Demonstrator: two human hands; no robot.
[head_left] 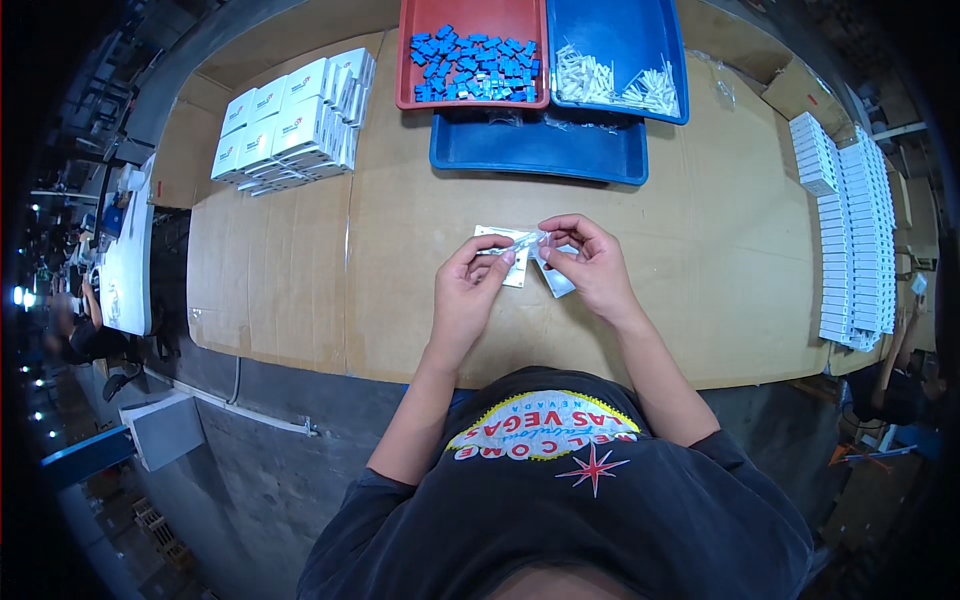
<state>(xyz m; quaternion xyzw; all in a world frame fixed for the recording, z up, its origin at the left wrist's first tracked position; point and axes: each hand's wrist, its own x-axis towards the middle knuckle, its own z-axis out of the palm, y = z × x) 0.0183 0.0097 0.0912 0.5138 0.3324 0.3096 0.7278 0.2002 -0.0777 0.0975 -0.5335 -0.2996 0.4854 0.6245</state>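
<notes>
My left hand (475, 268) and right hand (592, 262), nearly closed, pinched a small translucent plastic piece (529, 241) over the left flat white card (516, 274).

From here, bright blue pieces (490, 68) pop against the red tray (472, 14), and off-white sticks (582, 80) against a blue tray (612, 28); the lower tray (540, 152) is blue too. Tan tabletop (270, 270), white boxes (300, 127) with red marks, a clear packet (528, 242). The charcoal shirt (680, 530) carries a white emblem (497, 427) edged yellow, red and blue lettering (552, 418), a red star (594, 468).
</notes>
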